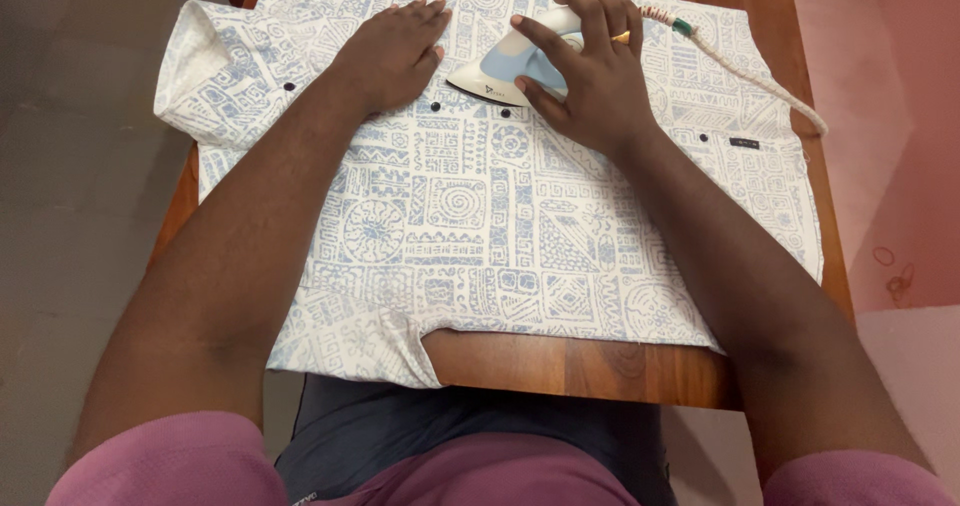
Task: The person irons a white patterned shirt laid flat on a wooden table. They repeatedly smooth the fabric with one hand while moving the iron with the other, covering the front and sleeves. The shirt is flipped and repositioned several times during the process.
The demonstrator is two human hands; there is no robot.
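1. Your right hand [590,76] grips the iron [515,66], fingers curled over its handle from above, thumb along the near side.
2. The iron is white with a pale blue body. It sits flat on the shirt [480,216], its pointed tip aimed toward your left hand [390,51].
3. Your left hand lies flat, palm down, fingers together and stretched out, pressing on the cloth just beside the iron's tip. It holds nothing; it only rests on the fabric.
4. The two hands are near each other but apart, with the iron's tip between them.
5. The shirt is white with a blue patterned print. It is spread across the wooden table [580,366] and covers most of the top.
6. A row of small dark buttons [436,108] runs across the shirt, just on your side of both hands.
7. One short sleeve [215,71] lies out to your left, past the table's edge; a fold of cloth [370,351] hangs over the near edge by your left arm.
8. The iron's cord [740,66], a pale braided one, runs from behind your right hand off to the right across the shirt and over the table's edge.
9. A strip of bare wood shows along the table's near edge, next to your lap.
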